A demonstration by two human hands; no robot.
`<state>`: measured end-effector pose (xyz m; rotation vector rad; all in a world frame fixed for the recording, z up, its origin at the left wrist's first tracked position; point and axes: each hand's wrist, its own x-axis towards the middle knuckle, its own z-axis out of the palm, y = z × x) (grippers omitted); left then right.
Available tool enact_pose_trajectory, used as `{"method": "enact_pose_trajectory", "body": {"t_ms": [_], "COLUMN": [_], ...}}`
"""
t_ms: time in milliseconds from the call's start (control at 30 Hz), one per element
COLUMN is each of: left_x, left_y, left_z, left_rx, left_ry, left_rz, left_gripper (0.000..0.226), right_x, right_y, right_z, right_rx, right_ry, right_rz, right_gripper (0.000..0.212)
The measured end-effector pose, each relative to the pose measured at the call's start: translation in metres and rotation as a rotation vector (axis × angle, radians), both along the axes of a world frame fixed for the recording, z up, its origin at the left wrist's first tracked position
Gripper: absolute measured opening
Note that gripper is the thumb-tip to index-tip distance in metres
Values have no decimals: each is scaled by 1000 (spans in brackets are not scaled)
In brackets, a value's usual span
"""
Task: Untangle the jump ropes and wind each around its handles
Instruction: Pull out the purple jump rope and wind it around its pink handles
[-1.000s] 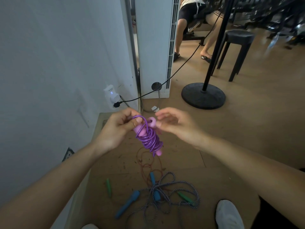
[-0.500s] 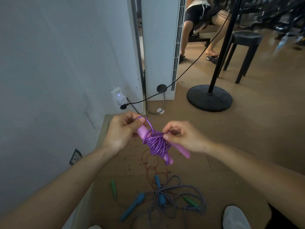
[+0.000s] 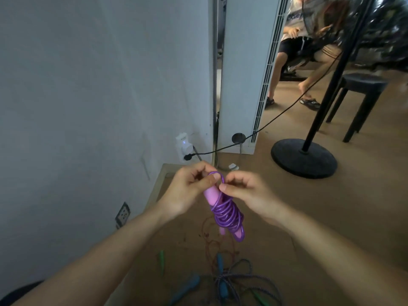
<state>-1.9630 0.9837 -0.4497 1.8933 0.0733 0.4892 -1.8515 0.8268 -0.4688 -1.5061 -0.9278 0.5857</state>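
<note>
tan wooden floor (image 3: 331, 217) runs along a pale wall (image 3: 88, 85) with a plug (image 3: 187, 156) in its socket. a black stand base (image 3: 303, 160) and a dark stool (image 3: 364, 85) stand farther off. the purple rope (image 3: 227, 215) is coiled round the pink handles (image 3: 212, 194), held in the air above the tangled ropes (image 3: 231, 281) on the floor. the left hand (image 3: 187, 191) grips the handles' upper end, thumb on the top loop. the right hand (image 3: 247, 193) pinches that loop just beside it.

Tan floor (image 3: 344, 217), tangled jump ropes (image 3: 237, 280), round stand base (image 3: 287, 160), stool (image 3: 366, 83)
</note>
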Motion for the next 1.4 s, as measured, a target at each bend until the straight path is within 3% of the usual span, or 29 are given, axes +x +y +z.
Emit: {"method": "enact_pose_trajectory", "body": {"t_ms": [167,400,500,667,967,1200,1400], "left_x": [-24,-64,-84,-119,-170,-191,-197], "left_y": [-1,8,11,20,22,26,48], "left_z": [34,114,155,220,317,360,369], "left_rx": [-105,-1,31,129,238,304,320], "left_ry": [70,84,51,-13,-250,-429,-369], "left_rz": [49,247,338,490,770,935,992], "left_gripper": [5,10,3,12,12,16,12], "right_x": [-5,-29,-43,-66,-113,-140,-150], "right_y": [15,42,55,82,118,139,167], "right_z": [24,96,136,200,305,362,376], "right_rx": [81,188,229,285,427,501,439], "right_ry": [-124,-155,-121,-127,-174,-180,-158], "right_rz": [-21,33,85,153,200,211,211], "right_gripper": [3,4,6,9,9,11,14]}}
